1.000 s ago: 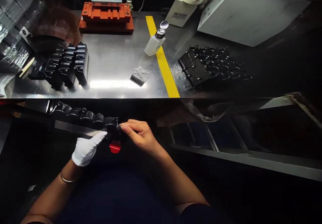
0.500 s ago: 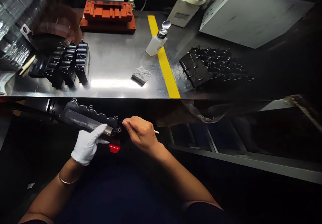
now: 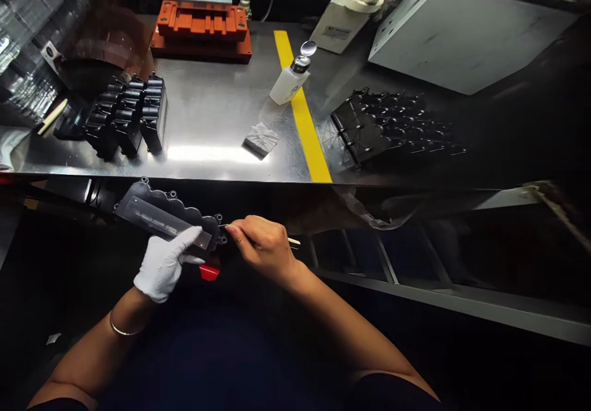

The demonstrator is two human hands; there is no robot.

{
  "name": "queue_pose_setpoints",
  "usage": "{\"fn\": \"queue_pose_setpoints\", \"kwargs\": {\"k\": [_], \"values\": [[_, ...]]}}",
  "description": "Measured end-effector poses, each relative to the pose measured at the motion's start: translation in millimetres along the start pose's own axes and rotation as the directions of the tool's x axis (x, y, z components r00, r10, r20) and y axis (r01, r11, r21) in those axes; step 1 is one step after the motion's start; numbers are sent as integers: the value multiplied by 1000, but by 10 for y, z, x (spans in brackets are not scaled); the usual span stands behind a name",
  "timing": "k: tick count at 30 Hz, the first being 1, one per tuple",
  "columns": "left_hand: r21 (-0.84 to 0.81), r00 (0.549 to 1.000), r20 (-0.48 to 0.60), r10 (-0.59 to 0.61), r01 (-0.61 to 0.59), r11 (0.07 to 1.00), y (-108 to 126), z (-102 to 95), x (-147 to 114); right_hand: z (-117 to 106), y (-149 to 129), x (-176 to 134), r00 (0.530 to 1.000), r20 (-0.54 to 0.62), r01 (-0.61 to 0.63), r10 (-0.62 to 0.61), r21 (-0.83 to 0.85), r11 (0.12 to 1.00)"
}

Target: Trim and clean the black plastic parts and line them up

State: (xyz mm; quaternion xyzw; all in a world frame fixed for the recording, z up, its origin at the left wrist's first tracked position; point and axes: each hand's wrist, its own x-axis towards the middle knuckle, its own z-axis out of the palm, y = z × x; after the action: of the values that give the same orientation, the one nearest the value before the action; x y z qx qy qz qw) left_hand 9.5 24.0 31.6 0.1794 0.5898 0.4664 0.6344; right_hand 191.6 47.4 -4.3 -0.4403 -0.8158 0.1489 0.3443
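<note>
My left hand (image 3: 159, 269), in a white glove, grips a black plastic housing (image 3: 152, 220) by its lower edge, the thumb lying on its face. The housing has a scalloped edge, small screw bosses at the corners and a smooth rectangular plate. It is held tilted below the bench edge. My bare right hand (image 3: 261, 248) is closed in a pinch on a thin stick-like tool (image 3: 294, 241). The tool's pale rear end sticks out behind the hand, and its fine tip reaches the bosses at the housing's right end. A red piece (image 3: 210, 271) shows just under the housing.
On the metal bench (image 3: 207, 103) stand black housings (image 3: 129, 115) at left, more black housings (image 3: 392, 122) at right, a white dispenser bottle (image 3: 289, 83), a folded grey cloth (image 3: 261, 139) and an orange-red fixture (image 3: 201, 29). A grey box (image 3: 415, 42) is at back right.
The whole view has shifted slightly. The housing is tilted a little more toward me, and a bit more of the tool's rear end shows behind my right hand. Both grips are unchanged.
</note>
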Motion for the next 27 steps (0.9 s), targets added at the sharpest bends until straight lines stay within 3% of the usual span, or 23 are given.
{"fn": "queue_pose_setpoints", "kwargs": {"k": [4, 7, 9, 11, 12, 17, 27], "values": [[14, 1000, -14, 1, -1, 1000, -41, -19, 21, 8, 1, -2, 999, 29, -26, 27, -7, 1000], [51, 1000, 29, -3, 1, 999, -81, -75, 50, -77, 47, 33, 980, 198, 6, -26, 99, 995], [100, 994, 98, -58, 48, 994, -95, -117, 81, -188, 85, 78, 911, 385, 67, -148, 214, 974], [147, 974, 181, -135, 109, 983, -95, -147, 122, -308, 110, 126, 833, 490, 119, -257, 295, 948], [161, 961, 219, -171, 137, 977, -90, -155, 144, -359, 114, 147, 819, 500, 138, -282, 305, 942], [174, 910, 304, -281, 236, 956, -55, -147, 208, -424, 97, 180, 863, 431, 202, -264, 183, 962], [190, 924, 274, -265, 218, 957, -109, -162, 228, -315, 124, 116, 863, 440, 220, -249, 118, 968]]}}
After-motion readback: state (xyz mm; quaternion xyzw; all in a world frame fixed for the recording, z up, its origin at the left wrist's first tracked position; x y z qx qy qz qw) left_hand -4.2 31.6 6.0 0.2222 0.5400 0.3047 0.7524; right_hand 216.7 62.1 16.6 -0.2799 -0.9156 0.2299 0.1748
